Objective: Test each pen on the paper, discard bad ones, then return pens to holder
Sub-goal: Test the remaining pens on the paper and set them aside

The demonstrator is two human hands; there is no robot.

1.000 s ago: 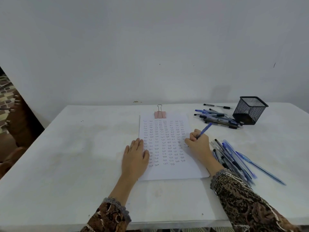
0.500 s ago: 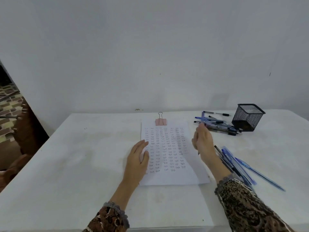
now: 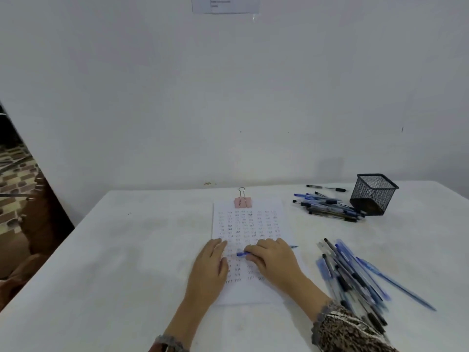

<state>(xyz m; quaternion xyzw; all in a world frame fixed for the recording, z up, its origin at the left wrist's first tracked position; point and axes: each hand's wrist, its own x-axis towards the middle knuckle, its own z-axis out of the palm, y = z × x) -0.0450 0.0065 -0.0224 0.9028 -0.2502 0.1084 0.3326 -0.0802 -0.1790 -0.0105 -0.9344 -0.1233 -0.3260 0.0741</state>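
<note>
Over white marked paper sheet (image 3: pixel 253 224), slim blue plastic pen (image 3: pixel 241 254) gripped crosswise in curled fingers of right hand (image 3: pixel 275 259), both ends poking out, left hand (image 3: pixel 210 265) flat on sheet, fingers straight, near pen's end

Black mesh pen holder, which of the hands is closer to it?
Right. The right hand holds a blue pen over the paper, with the black mesh holder beyond it to the right; the left hand rests flat on the paper's left edge, farther away.
</note>
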